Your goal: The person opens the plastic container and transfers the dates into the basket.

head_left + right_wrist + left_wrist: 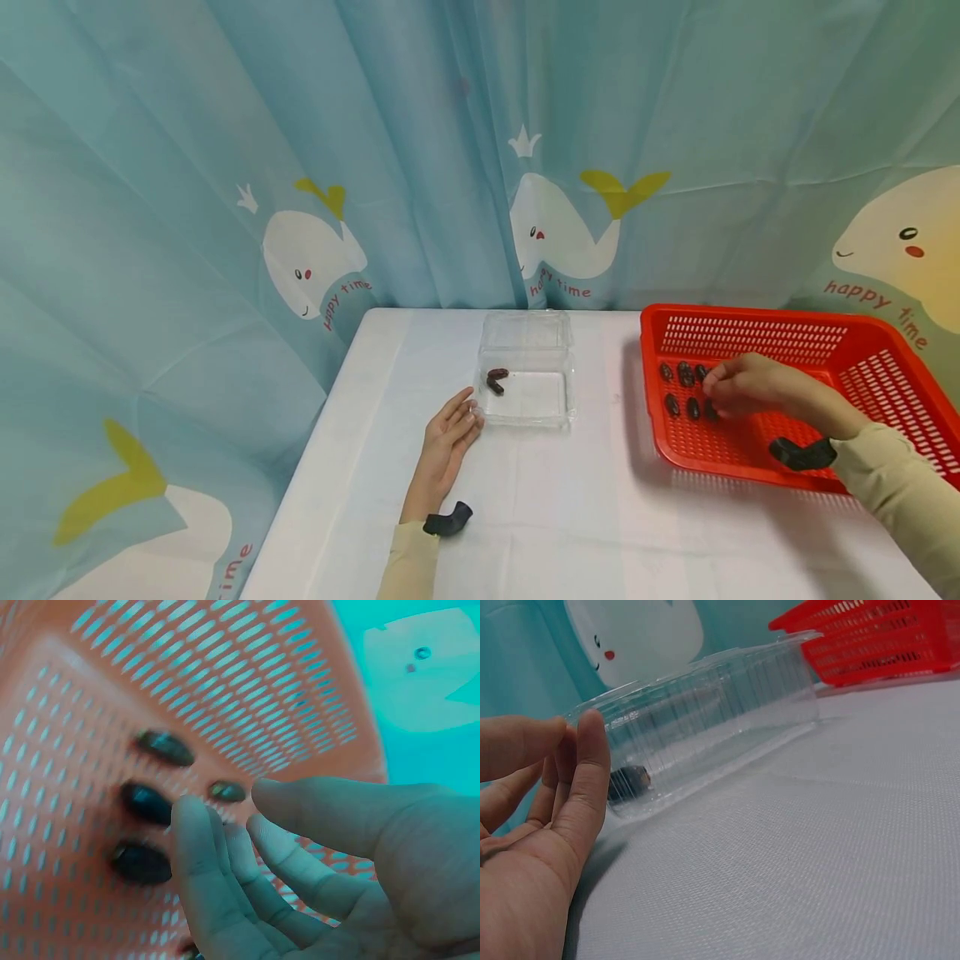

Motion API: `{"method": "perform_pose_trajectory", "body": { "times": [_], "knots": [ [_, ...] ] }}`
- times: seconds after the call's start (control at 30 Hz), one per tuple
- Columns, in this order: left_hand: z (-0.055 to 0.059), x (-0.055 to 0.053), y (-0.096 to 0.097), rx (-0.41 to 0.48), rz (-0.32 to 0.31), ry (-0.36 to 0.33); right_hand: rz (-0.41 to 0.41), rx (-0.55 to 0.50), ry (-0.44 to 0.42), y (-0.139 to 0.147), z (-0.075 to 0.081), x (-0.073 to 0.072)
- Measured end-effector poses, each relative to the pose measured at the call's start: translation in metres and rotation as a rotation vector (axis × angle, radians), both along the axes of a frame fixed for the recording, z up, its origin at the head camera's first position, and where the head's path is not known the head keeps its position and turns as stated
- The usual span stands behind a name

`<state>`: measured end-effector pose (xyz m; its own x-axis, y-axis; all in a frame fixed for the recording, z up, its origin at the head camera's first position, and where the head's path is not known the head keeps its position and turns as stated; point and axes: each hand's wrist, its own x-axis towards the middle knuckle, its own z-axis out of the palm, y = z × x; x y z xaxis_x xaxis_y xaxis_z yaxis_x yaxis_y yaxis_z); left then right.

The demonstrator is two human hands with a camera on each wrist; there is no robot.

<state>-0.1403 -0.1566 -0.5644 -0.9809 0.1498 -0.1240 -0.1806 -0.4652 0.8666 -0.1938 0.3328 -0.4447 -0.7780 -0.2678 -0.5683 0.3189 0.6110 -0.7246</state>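
Note:
Dark, glossy oval dates (693, 407) lie in rows on the floor of a red plastic basket (720, 458). Over them reaches my right hand (750, 386). Its thumb and fingers are apart in the right wrist view, with no date visible between them; a date (146, 862) lies just beside the fingertips. My left hand (447, 442) pinches the front left corner of a clear plastic box (531, 419) between thumb and fingers. The box's lid (525, 330) is folded back. Two reddish-brown dates (496, 387) sit at the left inside it.
A white cloth (555, 517) covers the table. Behind it hangs a blue curtain (420, 167) with whale prints. The basket's raised, slotted walls (225, 682) surround the dates at the table's right side. Each wrist wears a black band (448, 520).

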Motion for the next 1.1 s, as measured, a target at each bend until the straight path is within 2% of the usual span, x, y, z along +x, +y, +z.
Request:
{"method": "perform_pose_trajectory", "body": {
  "times": [0.13, 0.33, 0.6, 0.87, 1.1],
  "knots": [
    [-0.001, 0.0, 0.0, 0.0, 0.0, -0.005, -0.023, -0.071, -0.001, -0.008, 0.007, 0.0],
    [-0.001, 0.0, 0.0, -0.007, 0.0, -0.008, -0.035, -0.133, 0.042, -0.023, 0.019, 0.003],
    [-0.001, 0.0, 0.0, -0.018, -0.002, -0.011, -0.015, -0.249, 0.186, -0.055, 0.028, 0.01],
    [-0.001, -0.001, 0.001, -0.014, 0.009, -0.022, -0.05, -0.274, 0.246, -0.095, 0.032, 0.015],
    [-0.001, 0.0, 0.001, -0.011, 0.004, -0.01, -0.051, -0.305, 0.347, -0.129, 0.026, 0.013]
  ]
}}
